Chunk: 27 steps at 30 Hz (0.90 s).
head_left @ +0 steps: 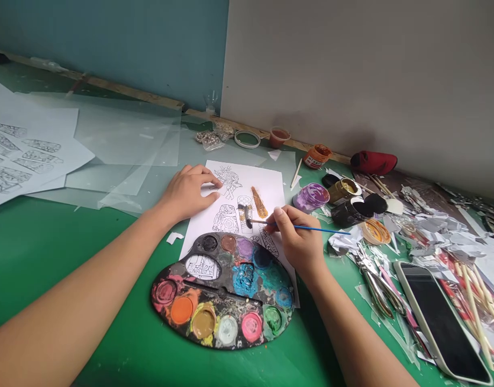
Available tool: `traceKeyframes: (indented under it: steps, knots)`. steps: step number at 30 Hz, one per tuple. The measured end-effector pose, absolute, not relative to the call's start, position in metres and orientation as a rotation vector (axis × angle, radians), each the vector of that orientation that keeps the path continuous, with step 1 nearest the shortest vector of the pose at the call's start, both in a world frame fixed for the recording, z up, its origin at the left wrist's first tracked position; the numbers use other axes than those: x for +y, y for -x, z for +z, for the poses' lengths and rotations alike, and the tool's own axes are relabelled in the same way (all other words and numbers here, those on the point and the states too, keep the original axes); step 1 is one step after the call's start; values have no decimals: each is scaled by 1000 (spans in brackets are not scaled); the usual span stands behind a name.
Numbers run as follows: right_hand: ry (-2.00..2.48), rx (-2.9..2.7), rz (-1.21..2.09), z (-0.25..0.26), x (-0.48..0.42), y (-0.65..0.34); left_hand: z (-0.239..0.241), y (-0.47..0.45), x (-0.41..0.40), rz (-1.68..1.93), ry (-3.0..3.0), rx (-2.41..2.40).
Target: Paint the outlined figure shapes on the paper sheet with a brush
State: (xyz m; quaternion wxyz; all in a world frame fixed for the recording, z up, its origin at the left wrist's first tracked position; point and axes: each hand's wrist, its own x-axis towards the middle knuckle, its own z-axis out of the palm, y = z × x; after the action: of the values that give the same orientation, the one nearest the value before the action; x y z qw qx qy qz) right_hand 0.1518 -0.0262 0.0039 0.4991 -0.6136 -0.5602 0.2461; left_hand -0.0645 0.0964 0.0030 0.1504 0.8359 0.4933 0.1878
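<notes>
Now: brushwork on the sheet [271, 185], both hands down.
My left hand [188, 191] lies flat on the sheet's far-left corner, fingers loose and unclenched, likely pinning it against sliding. Right of it, my right hand [297, 239] pinches the brush [311, 228] pencil-style, its bristles touching a drawn figure mid-sheet, just left of my fingertips. The palette [222, 290] sits near, overlapping the sheet's near edge.
</notes>
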Motion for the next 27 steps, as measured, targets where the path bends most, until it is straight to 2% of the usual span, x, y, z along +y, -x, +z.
traceKeyframes:
  steps: [23,27]
  knots:
    - [1470,-1367,608,3,-26,-152,5,65,95,519,-2394,1421]
    - [1385,-1149,792,3,-24,-154,6,64,95,522,-2390,1430]
